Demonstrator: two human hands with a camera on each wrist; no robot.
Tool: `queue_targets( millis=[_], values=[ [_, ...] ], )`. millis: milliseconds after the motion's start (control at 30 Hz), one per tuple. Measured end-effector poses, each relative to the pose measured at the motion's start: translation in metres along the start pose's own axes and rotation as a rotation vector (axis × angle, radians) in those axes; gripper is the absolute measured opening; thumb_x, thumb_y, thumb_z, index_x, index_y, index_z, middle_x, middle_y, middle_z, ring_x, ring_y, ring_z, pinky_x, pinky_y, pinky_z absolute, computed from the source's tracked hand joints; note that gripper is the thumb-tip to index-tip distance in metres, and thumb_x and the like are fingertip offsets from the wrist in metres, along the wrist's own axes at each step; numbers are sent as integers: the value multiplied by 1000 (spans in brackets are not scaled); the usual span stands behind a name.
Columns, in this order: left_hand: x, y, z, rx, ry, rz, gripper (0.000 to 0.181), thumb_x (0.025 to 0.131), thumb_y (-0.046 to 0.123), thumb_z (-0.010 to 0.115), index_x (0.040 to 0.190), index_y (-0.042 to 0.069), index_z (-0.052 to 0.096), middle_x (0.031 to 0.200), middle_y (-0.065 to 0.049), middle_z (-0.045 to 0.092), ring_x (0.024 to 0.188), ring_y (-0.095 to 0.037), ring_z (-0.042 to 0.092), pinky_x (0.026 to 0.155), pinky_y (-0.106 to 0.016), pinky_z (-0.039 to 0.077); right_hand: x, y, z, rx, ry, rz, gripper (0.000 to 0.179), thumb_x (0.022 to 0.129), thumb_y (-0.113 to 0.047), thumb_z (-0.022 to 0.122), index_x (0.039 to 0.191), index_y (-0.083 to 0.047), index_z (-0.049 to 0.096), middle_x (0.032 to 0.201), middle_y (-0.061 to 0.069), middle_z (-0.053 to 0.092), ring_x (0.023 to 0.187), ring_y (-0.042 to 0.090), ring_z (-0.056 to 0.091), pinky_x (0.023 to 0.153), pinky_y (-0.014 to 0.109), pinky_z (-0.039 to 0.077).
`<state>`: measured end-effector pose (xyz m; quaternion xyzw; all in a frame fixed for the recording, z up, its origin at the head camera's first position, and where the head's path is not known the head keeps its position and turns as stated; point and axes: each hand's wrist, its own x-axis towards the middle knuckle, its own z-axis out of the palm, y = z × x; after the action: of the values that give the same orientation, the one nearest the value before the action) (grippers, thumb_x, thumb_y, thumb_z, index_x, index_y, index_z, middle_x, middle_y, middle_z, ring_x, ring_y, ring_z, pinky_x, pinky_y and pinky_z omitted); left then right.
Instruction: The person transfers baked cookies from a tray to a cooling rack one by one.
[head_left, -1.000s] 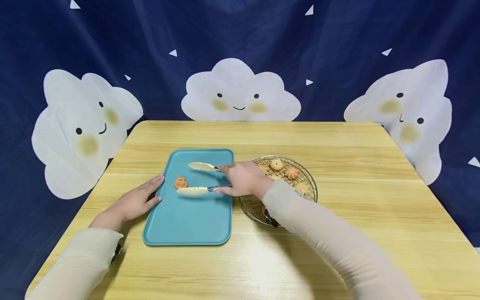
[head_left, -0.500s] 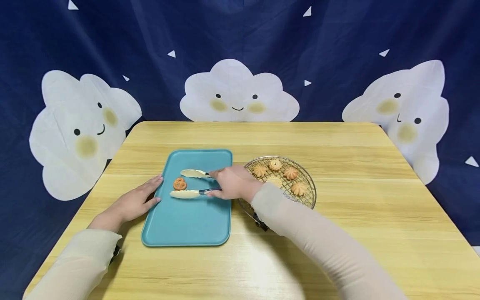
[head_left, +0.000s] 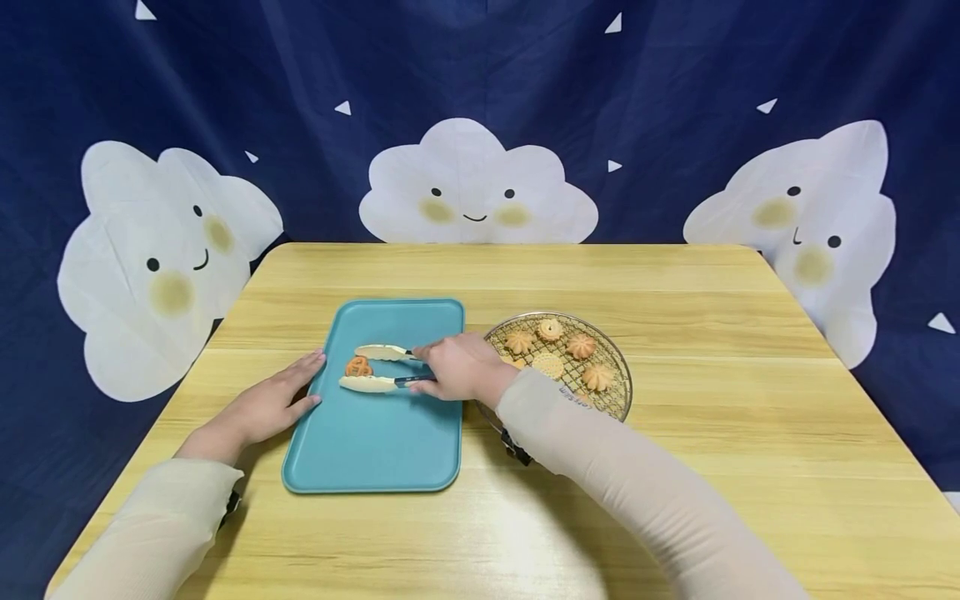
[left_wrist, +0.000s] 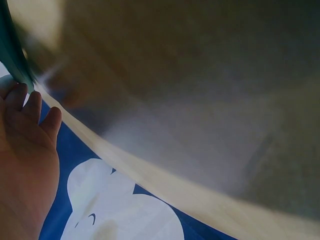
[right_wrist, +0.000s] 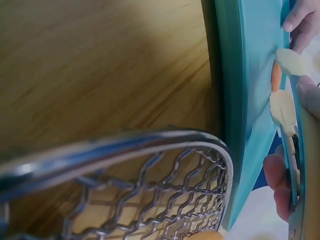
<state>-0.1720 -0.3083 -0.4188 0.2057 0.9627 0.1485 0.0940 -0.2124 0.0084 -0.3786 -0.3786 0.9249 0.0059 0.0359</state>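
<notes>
My right hand [head_left: 461,367] holds a pair of tongs [head_left: 371,384] with cream-coloured tips over the blue tray [head_left: 375,454]. A brown pretzel-shaped cookie [head_left: 358,367] lies on the tray between the two tips. In the right wrist view the tongs [right_wrist: 283,107] straddle the cookie [right_wrist: 276,76], one tip on each side. My left hand [head_left: 273,404] rests at the tray's left edge with its fingers extended. The left wrist view shows that hand [left_wrist: 30,145] with its fingertips at the tray's rim [left_wrist: 15,50].
Right of the tray stands a round wire rack [head_left: 628,375] bearing several cookies, among them a flower-shaped one [head_left: 598,377] and a pale round one [head_left: 548,364]. My right forearm [head_left: 600,450] crosses over its near side. A blue cloud-print curtain [head_left: 480,67] hangs behind the wooden table [head_left: 675,333].
My right hand has brought the tongs leftward to the pretzel-shaped cookie, and their tips have drawn closer together around it. My left hand stays in place on the tray's edge.
</notes>
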Motion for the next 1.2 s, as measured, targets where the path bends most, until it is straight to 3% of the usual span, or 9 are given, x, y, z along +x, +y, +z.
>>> queue_targets(
  millis=[267,500,800,1000,1200],
  values=[
    [1,-1,1,4,6,7,70,99,38,49,151,0,21,155,-20,19,138,-41,20,107,-59,23,-3,2,1,-9,5,-11,64,91,-61,51,140,-20,51,99,0,69,45,7,41,37,21,34],
    [1,2,0,2,2,7,70,99,39,49,151,0,22,155,-21,19,138,-42,21,106,-59,23,-8,6,3,1,27,-30,63,91,-59,51,139,-19,52,125,1,63,46,8,45,37,21,35],
    [1,3,0,1,-3,5,70,100,39,49,151,-1,21,154,-21,19,138,-42,21,106,-59,23,-19,19,0,32,87,-34,63,92,-56,52,141,-17,49,130,3,59,42,8,45,35,19,35],
    [1,3,0,4,0,4,70,100,39,49,150,0,22,154,-21,19,138,-42,21,106,-59,23,-29,30,1,24,147,-39,63,93,-56,52,140,-15,50,131,4,57,65,16,65,36,20,37],
    [0,2,0,10,14,8,68,99,33,52,150,-1,23,154,-21,20,137,-43,22,106,-59,24,-44,41,1,40,232,-74,60,92,-52,56,136,-11,55,127,8,60,57,17,65,42,24,47]
  ],
)
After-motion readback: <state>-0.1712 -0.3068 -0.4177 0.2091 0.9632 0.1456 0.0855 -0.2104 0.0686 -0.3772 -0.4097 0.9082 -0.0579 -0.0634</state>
